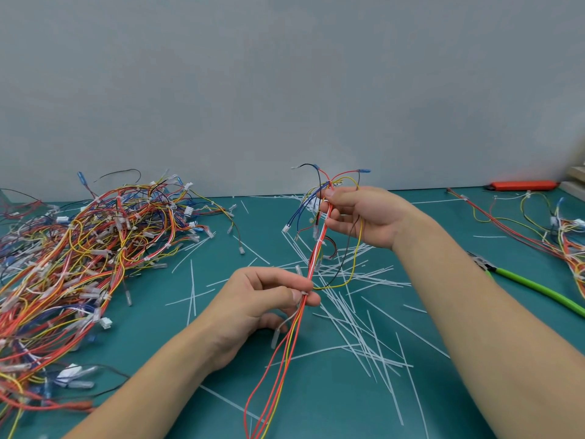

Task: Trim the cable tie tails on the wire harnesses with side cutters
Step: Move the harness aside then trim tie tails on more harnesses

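Observation:
A wire harness [316, 255] of red, yellow, white and blue wires stretches upright between my two hands above the green mat. My right hand [361, 215] grips its upper part, where the wires fan out to small connectors. My left hand [269, 296] pinches the bundle lower down at a white cable tie [304, 293]. The loose red and yellow ends hang toward the bottom edge. The side cutters [531, 285], with green handles, lie on the mat to the right of my right forearm, in nobody's grasp.
A big tangled pile of harnesses [79, 267] covers the left of the mat. Another heap of harnesses [566, 239] lies at the far right. Several cut white tie tails [354, 318] litter the middle. An orange tool [522, 185] rests by the grey wall.

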Motion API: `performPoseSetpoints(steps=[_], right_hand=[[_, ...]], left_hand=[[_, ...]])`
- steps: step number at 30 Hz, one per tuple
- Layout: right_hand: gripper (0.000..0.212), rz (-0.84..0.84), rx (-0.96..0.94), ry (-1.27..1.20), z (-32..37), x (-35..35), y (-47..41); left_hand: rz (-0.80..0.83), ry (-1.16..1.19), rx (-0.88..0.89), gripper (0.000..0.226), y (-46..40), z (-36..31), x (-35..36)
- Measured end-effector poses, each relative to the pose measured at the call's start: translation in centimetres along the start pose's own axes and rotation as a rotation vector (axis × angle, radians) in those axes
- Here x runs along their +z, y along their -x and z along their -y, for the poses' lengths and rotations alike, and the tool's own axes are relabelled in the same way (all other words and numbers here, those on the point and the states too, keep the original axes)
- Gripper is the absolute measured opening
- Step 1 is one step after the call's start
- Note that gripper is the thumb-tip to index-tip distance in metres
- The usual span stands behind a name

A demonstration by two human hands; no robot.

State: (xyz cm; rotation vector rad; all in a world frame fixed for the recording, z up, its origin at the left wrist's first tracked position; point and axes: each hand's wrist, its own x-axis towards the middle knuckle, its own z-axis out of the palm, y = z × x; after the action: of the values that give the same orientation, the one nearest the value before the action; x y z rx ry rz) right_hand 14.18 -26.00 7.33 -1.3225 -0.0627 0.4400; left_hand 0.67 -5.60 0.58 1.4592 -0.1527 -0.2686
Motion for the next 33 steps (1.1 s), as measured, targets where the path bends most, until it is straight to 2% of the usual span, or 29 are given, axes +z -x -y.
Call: performPoseSetpoints(steps=[15,19,27,30,33], right_hand=[[0.013,0.022,-0.014,0.016,0.1,0.1,0.0],[0.008,0.081,-0.048,0.052,0.4,0.1,0.3],[0.011,0.258,-0.223,0.082,2.0,0.2,1.3],[0.017,0.292,-0.257,0.118,2.1,0.1,1.6],[0.014,0.318,-0.282,0.163,2.1,0.0,1.8]], left_hand=[[0.025,-0.051,-0.003,0.032,-0.1,0.2,-0.3],[0.015,-0.094,-0.007,0.031,-0.1,0.4,-0.2],[0.006,-0.131,0.029,0.025,0.0,0.3,0.0],[0.008,-0.153,0.032,0.018,0.0,0.4,0.0],[0.024,-0.177,0.038,0.018,0.0,0.4,0.2]])
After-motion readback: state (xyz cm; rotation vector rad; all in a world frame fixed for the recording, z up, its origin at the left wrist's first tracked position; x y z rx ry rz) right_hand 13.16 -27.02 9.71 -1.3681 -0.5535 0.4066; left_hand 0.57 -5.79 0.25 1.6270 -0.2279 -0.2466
